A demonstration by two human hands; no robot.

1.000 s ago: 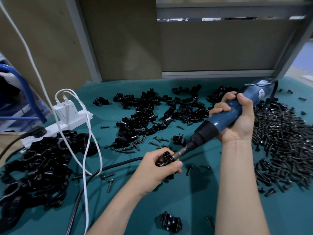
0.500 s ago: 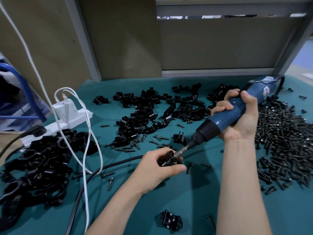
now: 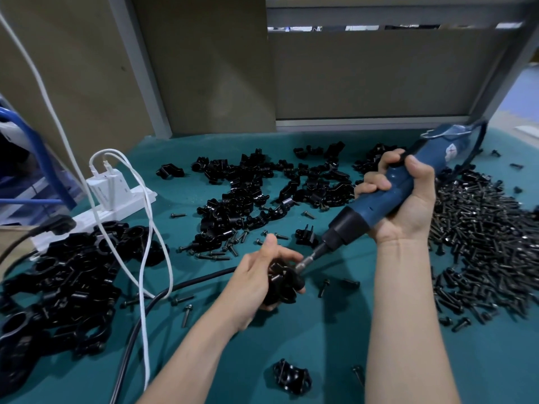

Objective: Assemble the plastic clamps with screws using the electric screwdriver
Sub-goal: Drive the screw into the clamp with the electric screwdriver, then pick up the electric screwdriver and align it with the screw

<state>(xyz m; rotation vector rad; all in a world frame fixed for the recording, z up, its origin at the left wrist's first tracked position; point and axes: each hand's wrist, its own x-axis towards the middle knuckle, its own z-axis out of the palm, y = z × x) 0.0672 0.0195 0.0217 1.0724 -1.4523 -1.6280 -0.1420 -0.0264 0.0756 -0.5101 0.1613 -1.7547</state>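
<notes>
Two hands work above the mat (image 3: 320,339) | left hand (image 3: 253,279) grips a black clamp (image 3: 281,284) near mat centre | right hand (image 3: 408,205) grips the screwdriver (image 3: 361,209), tilted down-left, bit touching the clamp | screw heap (image 3: 481,243) lies right.

The curled fingers and palm of the left grip (image 3: 256,282) hide most of the clamp (image 3: 281,284), and where the bit of the screwdriver (image 3: 388,199) meets it cannot be told. On the desk (image 3: 320,330), the heap of clamps (image 3: 58,287) runs off the left edge and the screw pile (image 3: 481,243) off the right. The right forearm (image 3: 402,316) covers part of one screw (image 3: 357,373).
</notes>
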